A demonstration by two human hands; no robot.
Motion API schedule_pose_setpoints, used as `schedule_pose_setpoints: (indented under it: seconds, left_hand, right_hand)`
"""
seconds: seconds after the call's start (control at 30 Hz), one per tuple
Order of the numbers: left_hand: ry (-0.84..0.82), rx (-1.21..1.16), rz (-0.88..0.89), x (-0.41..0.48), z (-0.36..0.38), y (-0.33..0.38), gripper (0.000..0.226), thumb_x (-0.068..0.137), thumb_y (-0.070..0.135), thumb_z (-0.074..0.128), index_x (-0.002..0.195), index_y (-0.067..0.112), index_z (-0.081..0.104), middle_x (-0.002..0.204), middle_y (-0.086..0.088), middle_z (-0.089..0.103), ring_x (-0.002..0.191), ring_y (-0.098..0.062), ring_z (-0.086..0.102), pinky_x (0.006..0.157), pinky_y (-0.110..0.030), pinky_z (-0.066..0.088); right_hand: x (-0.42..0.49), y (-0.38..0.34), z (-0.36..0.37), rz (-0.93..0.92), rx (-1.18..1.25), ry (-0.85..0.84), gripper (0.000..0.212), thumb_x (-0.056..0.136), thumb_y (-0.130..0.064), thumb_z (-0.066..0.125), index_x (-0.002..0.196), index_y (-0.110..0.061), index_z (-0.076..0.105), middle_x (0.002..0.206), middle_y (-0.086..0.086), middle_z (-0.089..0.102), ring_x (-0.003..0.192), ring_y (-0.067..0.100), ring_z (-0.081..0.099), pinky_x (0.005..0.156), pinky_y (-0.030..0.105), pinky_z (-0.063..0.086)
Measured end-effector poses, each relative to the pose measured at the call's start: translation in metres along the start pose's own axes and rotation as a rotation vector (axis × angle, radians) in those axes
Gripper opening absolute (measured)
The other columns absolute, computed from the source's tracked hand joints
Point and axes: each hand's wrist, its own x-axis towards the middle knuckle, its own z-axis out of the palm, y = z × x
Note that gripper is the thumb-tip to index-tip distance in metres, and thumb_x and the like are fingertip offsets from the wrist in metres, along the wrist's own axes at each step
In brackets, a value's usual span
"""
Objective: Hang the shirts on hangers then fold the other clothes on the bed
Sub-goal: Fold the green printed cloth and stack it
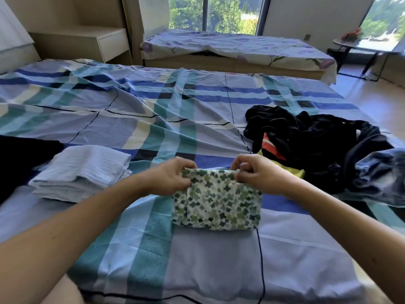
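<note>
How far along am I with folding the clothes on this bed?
Done: one pale blue folded garment lies on the left of the bed. In hand: the left hand and right hand pinch the far edge of the green-patterned cloth, already folded small. Remaining: the black heap on the right, with denim beside it, lies unfolded. No hangers show, so the shirts cannot be judged.

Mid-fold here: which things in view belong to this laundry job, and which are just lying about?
Job: green-and-white patterned cloth, pinched by left hand and right hand; folded pale blue ribbed garment; heap of black clothes; faded blue denim garment; blue plaid bed.
Lying about: second bed with flowered sheet; beige wooden nightstand; small round side table.
</note>
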Motion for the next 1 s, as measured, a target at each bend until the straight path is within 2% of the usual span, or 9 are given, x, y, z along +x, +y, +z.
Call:
schedule_pose_setpoints:
  seconds: [0.1,0.2,0.33,0.47,0.57,0.67,0.77,0.87,1.0]
  left_hand:
    - [0.218,0.201,-0.066,0.013,0.01,-0.012,0.028,0.091,0.015,0.062,0.118,0.021,0.061,0.117,-0.003,0.066,0.1,-0.019,0.064,0.088,-0.038,0.054]
    - [0.352,0.514,0.095,0.01,0.037,-0.009,0.049,0.098,0.026,0.053,0.145,0.02,0.044,0.146,-0.003,0.048,0.133,-0.022,0.045,0.111,-0.038,0.037]
    - [0.076,0.669,0.229,-0.001,0.075,-0.016,0.078,0.097,0.062,0.014,0.161,0.017,0.008,0.168,-0.001,-0.001,0.155,-0.017,-0.008,0.126,-0.04,0.002]
    - [-0.16,0.718,0.1,-0.003,0.09,-0.04,0.104,0.071,0.083,-0.02,0.157,0.026,-0.015,0.163,0.003,-0.025,0.148,-0.015,-0.029,0.124,-0.046,-0.005]
    - [-0.07,0.706,-0.021,-0.003,0.081,-0.028,0.087,0.091,0.075,0.013,0.16,0.025,-0.007,0.166,-0.001,-0.019,0.151,-0.021,-0.023,0.125,-0.047,0.001]
    - [0.175,0.623,-0.145,0.0,0.066,-0.018,0.079,0.094,0.061,0.047,0.154,0.017,0.022,0.158,-0.009,0.024,0.145,-0.028,0.024,0.116,-0.043,0.032]
    - [0.099,0.334,-0.286,0.003,0.054,-0.024,0.087,0.085,0.062,0.063,0.15,0.013,0.03,0.151,-0.009,0.039,0.134,-0.026,0.046,0.108,-0.042,0.043]
    - [0.058,0.171,-0.384,0.001,0.051,-0.03,0.089,0.072,0.064,0.076,0.137,0.013,0.042,0.138,-0.009,0.048,0.12,-0.026,0.054,0.096,-0.038,0.048]
    - [0.075,-0.116,-0.404,0.002,0.052,-0.039,0.12,0.032,0.081,0.084,0.13,0.021,0.048,0.126,-0.003,0.058,0.106,-0.02,0.063,0.092,-0.041,0.056]
  right_hand:
    - [0.007,0.005,0.017,0.073,-0.12,0.237,0.019,0.096,-0.026,0.064,0.113,-0.021,0.058,0.09,-0.001,0.069,0.079,0.015,0.06,0.072,0.033,0.046]
    - [-0.002,-0.003,0.04,-0.009,-0.361,0.378,0.043,0.099,-0.035,0.056,0.138,-0.02,0.047,0.129,0.001,0.054,0.117,0.021,0.051,0.099,0.038,0.04]
    - [-0.012,0.007,0.081,-0.166,-0.46,0.124,0.077,0.097,-0.064,0.017,0.161,-0.023,0.012,0.169,0.002,0.01,0.156,0.02,0.003,0.127,0.043,0.007]
    - [-0.011,0.034,0.107,-0.049,-0.555,-0.09,0.091,0.083,-0.08,-0.005,0.158,-0.03,-0.018,0.166,-0.004,-0.023,0.15,0.015,-0.028,0.124,0.047,-0.013]
    - [-0.004,0.028,0.093,0.004,-0.407,-0.118,0.081,0.098,-0.069,0.024,0.16,-0.03,-0.012,0.169,-0.002,-0.009,0.155,0.015,-0.011,0.126,0.045,-0.008]
    - [-0.002,0.02,0.066,0.066,-0.283,-0.059,0.088,0.095,-0.057,0.056,0.162,-0.023,0.01,0.165,0.004,0.025,0.151,0.021,0.024,0.124,0.038,0.018]
    - [-0.001,0.011,0.045,0.21,-0.172,-0.12,0.083,0.08,-0.045,0.081,0.149,-0.022,0.042,0.142,-0.001,0.053,0.128,0.02,0.054,0.11,0.035,0.043]
    - [0.001,0.003,0.04,0.321,0.005,-0.219,0.04,0.072,-0.027,0.089,0.106,-0.018,0.07,0.102,-0.002,0.074,0.09,0.014,0.072,0.083,0.033,0.06]
    - [-0.004,-0.011,0.035,0.301,0.204,-0.231,0.037,0.076,-0.006,0.083,0.101,-0.028,0.068,0.098,0.0,0.076,0.089,0.015,0.073,0.076,0.028,0.061]
